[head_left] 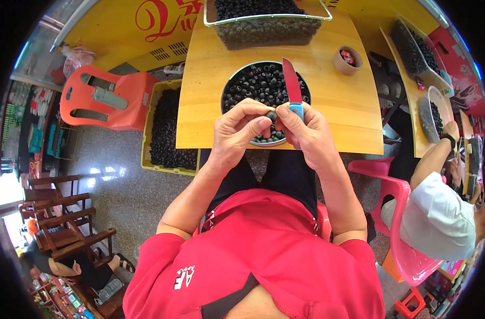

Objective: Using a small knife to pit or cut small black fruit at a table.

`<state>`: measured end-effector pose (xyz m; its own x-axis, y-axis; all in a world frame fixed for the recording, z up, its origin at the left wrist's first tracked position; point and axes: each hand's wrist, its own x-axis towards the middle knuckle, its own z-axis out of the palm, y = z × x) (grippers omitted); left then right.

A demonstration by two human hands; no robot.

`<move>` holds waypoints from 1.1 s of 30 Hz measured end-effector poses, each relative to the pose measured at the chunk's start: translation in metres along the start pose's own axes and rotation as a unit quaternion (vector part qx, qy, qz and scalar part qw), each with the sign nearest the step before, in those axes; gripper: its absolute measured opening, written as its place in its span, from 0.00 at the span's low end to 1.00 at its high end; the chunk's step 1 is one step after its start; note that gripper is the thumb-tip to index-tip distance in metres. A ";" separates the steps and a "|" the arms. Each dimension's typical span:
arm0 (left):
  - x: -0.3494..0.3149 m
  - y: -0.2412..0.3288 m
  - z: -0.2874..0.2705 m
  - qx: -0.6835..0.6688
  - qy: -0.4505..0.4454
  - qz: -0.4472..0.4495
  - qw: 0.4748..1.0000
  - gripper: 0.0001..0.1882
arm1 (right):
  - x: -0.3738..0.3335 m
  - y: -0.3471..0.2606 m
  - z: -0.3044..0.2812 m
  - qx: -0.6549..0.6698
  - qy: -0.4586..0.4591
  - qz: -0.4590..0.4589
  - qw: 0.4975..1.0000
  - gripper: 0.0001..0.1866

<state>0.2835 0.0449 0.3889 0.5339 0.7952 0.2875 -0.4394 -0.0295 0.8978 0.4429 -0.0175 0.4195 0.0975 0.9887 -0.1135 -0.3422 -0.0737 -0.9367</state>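
Over the front of a round bowl point(223, 101), my hands meet close together. Small dark round pieces, like nuts or olives, fill the bowl point(258, 87); some show a pale spot. My left hand point(238, 127) is closed in a pinch on one such dark round piece point(272, 115). A knife with a red blade point(291, 80) and light blue handle is gripped in my right hand point(308, 126), the blade pointing up and away from me. The right thumb is close to the held piece; whether it touches cannot be made out.
On the wooden table point(338, 106) are a clear bin point(266, 33) of dark pieces and a small cup point(348, 60). A yellow crate point(169, 169) and an orange chair point(120, 101) stand left. At right, another person point(434, 207) sits on a pink chair point(394, 244) by another table.
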 end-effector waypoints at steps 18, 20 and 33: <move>0.003 -0.006 -0.001 -0.065 0.036 -0.029 0.997 0.07 | 0.000 0.003 0.001 -0.489 0.055 -0.340 0.802 0.08; 0.003 -0.006 0.000 -0.065 0.036 -0.034 0.997 0.07 | 0.001 0.003 -0.001 -0.489 0.066 -0.359 0.792 0.09; 0.004 -0.005 0.006 -0.094 0.027 -0.044 0.994 0.07 | -0.001 0.002 -0.004 -0.499 0.069 -0.343 0.793 0.09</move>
<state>0.2926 0.0449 0.3874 0.5380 0.8218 0.1877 -0.5228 0.1506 0.8390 0.4456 -0.0189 0.4167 0.0654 0.8223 0.5653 0.7388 0.3409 -0.5814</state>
